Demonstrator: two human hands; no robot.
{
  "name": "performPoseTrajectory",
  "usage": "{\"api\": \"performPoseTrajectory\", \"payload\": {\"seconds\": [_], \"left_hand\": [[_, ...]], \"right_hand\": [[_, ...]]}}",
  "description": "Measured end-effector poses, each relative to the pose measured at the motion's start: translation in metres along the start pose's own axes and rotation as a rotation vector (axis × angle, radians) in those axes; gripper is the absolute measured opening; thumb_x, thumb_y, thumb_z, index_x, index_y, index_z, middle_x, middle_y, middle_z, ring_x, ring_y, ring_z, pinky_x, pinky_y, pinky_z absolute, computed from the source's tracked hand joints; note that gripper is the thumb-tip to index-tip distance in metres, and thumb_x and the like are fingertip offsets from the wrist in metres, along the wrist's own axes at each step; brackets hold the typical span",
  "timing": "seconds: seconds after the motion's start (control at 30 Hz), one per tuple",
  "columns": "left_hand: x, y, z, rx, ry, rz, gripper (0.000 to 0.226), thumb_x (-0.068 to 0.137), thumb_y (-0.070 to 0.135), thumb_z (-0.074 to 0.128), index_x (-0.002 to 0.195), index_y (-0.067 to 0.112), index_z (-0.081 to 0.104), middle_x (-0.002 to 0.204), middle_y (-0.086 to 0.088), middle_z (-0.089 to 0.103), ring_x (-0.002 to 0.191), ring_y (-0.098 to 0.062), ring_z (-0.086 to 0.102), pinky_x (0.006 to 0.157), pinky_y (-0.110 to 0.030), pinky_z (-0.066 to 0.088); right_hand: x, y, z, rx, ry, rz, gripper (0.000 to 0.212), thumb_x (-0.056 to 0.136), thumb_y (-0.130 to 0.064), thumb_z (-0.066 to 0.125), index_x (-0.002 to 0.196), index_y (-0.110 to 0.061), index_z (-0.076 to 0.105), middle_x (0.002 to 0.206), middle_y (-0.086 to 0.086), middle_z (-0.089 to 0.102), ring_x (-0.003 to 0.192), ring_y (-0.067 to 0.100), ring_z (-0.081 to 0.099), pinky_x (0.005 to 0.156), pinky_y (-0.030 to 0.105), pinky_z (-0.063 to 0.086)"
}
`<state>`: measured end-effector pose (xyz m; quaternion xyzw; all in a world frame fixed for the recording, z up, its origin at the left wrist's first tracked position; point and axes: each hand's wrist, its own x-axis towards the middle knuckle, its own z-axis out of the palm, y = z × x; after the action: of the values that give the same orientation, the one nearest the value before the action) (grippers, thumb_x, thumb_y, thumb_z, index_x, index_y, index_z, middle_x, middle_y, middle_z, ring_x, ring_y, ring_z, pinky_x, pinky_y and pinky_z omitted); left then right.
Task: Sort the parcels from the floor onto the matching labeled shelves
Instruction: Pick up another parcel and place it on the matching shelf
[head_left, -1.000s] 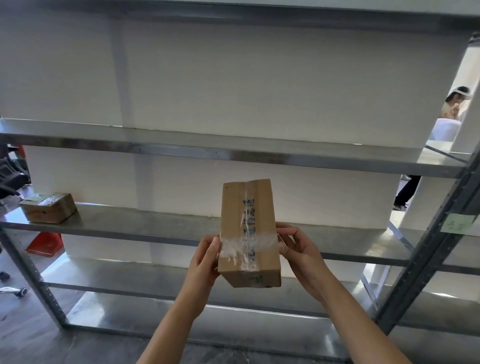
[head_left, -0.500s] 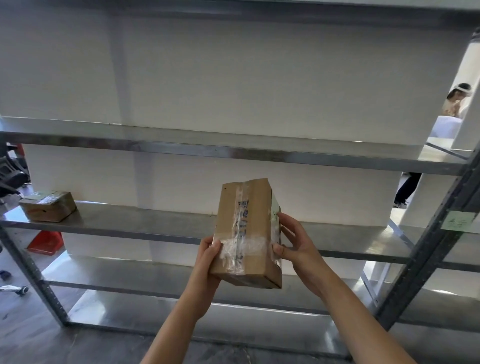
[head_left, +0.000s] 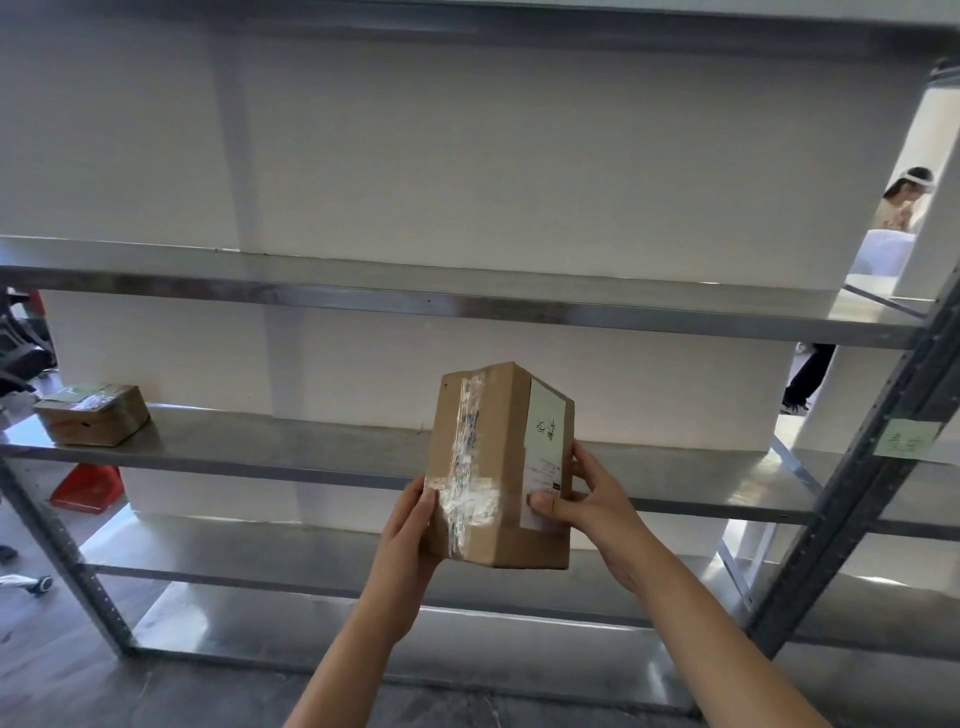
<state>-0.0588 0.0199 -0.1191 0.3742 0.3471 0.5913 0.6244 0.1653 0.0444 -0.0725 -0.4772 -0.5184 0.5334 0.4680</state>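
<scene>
Both forearms reach up and forward, and the hands clamp a parcel (head_left: 496, 467) between them in front of the shelves (head_left: 311, 447). The left hand (head_left: 410, 525) presses its taped face with fingers closed against it; the right hand (head_left: 587, 499) grips the labelled side, thumb on the label (head_left: 545, 441). The parcel stands upright, long axis vertical, one edge toward the camera.
</scene>
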Motion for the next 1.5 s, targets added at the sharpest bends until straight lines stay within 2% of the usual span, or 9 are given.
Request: {"api": "performPoseTrajectory", "payload": {"seconds": [0.13, 0.4, 0.53, 0.73, 0.87, 1.1, 1.2, 1.37, 1.5], "left_hand": [[-0.002, -0.007, 0.001, 0.039, 0.030, 0.051, 0.038, 0.107, 0.022, 0.039, 0.135, 0.045, 0.049, 0.127, -0.002, 0.068, 0.115, -0.035, 0.067, 0.092, -0.059, 0.056], [-0.004, -0.009, 0.001, 0.068, 0.041, 0.059, 0.031, 0.102, 0.030, 0.047, 0.129, 0.034, 0.062, 0.140, -0.006, 0.057, 0.121, -0.032, 0.064, 0.088, -0.054, 0.060], [-0.007, -0.009, -0.007, 0.058, -0.133, 0.030, 0.086, 0.068, 0.066, 0.078, 0.145, 0.041, 0.048, 0.150, 0.000, 0.050, 0.131, -0.031, 0.058, 0.101, -0.051, 0.054], [-0.004, -0.010, -0.005, 0.310, -0.224, 0.090, 0.106, 0.061, 0.051, 0.089, 0.147, 0.062, 0.028, 0.154, 0.026, 0.029, 0.138, -0.013, 0.043, 0.098, -0.029, 0.055], [-0.002, -0.015, -0.009, 0.287, -0.181, 0.101, 0.115, 0.050, 0.061, 0.091, 0.147, 0.060, 0.030, 0.155, 0.018, 0.034, 0.138, -0.015, 0.044, 0.094, -0.026, 0.056], [-0.002, -0.015, -0.017, 0.194, -0.259, 0.041, 0.114, 0.052, 0.057, 0.092, 0.150, 0.053, 0.033, 0.158, 0.001, 0.041, 0.142, -0.027, 0.046, 0.116, -0.055, 0.039], [-0.003, -0.011, -0.017, 0.178, -0.344, 0.002, 0.114, 0.058, 0.054, 0.091, 0.154, 0.044, 0.030, 0.157, -0.005, 0.043, 0.143, -0.031, 0.044, 0.117, -0.054, 0.038], [-0.002, -0.011, -0.018, 0.105, -0.375, -0.057, 0.115, 0.065, 0.045, 0.090, 0.158, 0.025, 0.026, 0.154, -0.017, 0.044, 0.141, -0.037, 0.046, 0.109, -0.042, 0.047], [0.001, -0.018, -0.017, 0.042, -0.304, -0.028, 0.109, 0.064, 0.044, 0.091, 0.154, 0.031, 0.031, 0.150, -0.020, 0.048, 0.136, -0.038, 0.051, 0.108, -0.047, 0.048]], "right_hand": [[0.001, -0.001, 0.000, -0.077, 0.035, -0.004, 0.082, 0.077, -0.016, 0.085, 0.144, -0.035, 0.041, 0.121, -0.018, 0.054, 0.101, 0.003, 0.056, 0.057, 0.014, 0.055], [-0.001, -0.004, 0.006, -0.119, 0.077, 0.001, 0.100, 0.071, -0.025, 0.089, 0.151, -0.037, 0.031, 0.140, -0.007, 0.046, 0.112, 0.012, 0.052, 0.059, 0.017, 0.058], [-0.001, -0.010, 0.005, -0.173, 0.089, -0.019, 0.113, 0.055, -0.048, 0.087, 0.153, -0.040, 0.029, 0.147, -0.005, 0.043, 0.126, 0.018, 0.047, 0.085, 0.029, 0.055], [0.002, -0.013, 0.004, -0.193, 0.083, -0.046, 0.113, 0.056, -0.053, 0.085, 0.153, -0.043, 0.028, 0.147, -0.004, 0.042, 0.131, 0.021, 0.048, 0.096, 0.040, 0.056], [0.006, -0.012, 0.009, -0.125, 0.105, -0.057, 0.087, 0.072, -0.070, 0.069, 0.149, -0.049, 0.032, 0.145, -0.008, 0.045, 0.130, 0.019, 0.052, 0.097, 0.039, 0.055], [0.015, -0.014, 0.004, -0.076, 0.136, -0.065, 0.066, 0.092, -0.077, 0.027, 0.153, -0.052, 0.024, 0.151, 0.000, 0.048, 0.135, 0.029, 0.051, 0.110, 0.056, 0.045], [0.016, -0.013, -0.004, -0.076, 0.119, -0.095, 0.054, 0.100, -0.066, 0.023, 0.149, -0.048, 0.036, 0.139, -0.007, 0.061, 0.124, 0.018, 0.062, 0.097, 0.040, 0.055], [0.018, -0.014, -0.011, -0.066, 0.188, -0.099, 0.047, 0.102, -0.064, 0.028, 0.140, -0.042, 0.044, 0.127, -0.007, 0.067, 0.116, 0.022, 0.066, 0.094, 0.048, 0.059], [0.016, -0.017, -0.013, -0.046, 0.203, -0.089, 0.043, 0.103, -0.057, 0.031, 0.141, -0.039, 0.043, 0.123, -0.001, 0.066, 0.109, 0.024, 0.067, 0.083, 0.041, 0.061]]}}
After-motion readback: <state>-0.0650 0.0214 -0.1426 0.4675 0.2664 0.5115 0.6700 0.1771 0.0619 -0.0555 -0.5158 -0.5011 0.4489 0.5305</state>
